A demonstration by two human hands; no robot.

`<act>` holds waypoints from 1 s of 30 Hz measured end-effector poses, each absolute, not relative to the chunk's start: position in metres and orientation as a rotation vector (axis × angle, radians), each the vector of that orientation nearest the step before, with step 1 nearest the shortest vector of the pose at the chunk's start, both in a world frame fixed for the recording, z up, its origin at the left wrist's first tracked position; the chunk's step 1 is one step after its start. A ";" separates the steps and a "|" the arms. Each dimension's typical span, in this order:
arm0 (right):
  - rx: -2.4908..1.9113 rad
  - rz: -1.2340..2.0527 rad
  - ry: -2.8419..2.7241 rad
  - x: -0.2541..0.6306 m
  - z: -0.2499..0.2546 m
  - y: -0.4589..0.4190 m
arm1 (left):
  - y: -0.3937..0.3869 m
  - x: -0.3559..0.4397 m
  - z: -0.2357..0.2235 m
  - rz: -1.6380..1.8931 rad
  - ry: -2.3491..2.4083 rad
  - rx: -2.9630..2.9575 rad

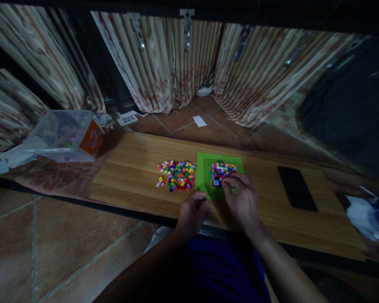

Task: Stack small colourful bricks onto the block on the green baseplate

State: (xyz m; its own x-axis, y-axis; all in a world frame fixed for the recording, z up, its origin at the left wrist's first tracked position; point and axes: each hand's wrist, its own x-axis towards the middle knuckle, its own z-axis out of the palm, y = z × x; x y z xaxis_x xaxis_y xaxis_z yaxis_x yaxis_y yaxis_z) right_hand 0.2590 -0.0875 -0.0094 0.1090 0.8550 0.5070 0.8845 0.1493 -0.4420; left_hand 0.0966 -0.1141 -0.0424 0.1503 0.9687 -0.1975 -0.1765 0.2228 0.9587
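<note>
A green studded baseplate (204, 166) lies on the wooden board, bearing a low structure of multicoloured toy bricks (222, 169). My right hand (242, 200) reaches over the plate's right side, thumb and finger pinched at the structure's near right part. Whatever sits in that pinch is hidden by the fingers. Just off the plate's front left corner, my left hand (192, 212) is closed, its thumb and forefinger together. What it holds, if anything, is too small to make out. Loose small bricks (178, 174) in many colours form a pile left of the plate.
The wooden board (129, 168) lies along a long table. A black phone-like slab (297, 188) rests to the right, with a white and purple packet (371, 219) beyond. A clear plastic box (63, 134) with an orange label stands far left. Striped curtains (164, 67) hang behind.
</note>
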 end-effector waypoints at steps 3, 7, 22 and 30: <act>-1.683 -0.032 -1.675 0.258 -0.011 -0.086 | -0.113 0.096 -0.043 1.030 1.061 0.958; -1.663 -0.035 -1.640 0.257 -0.012 -0.086 | -0.113 0.097 -0.045 1.033 1.051 0.952; -1.590 -0.192 -1.765 0.257 -0.019 -0.098 | -0.114 0.096 -0.051 1.044 1.058 1.017; -1.598 -0.195 -1.784 0.257 -0.021 -0.099 | -0.114 0.096 -0.046 1.041 1.063 0.998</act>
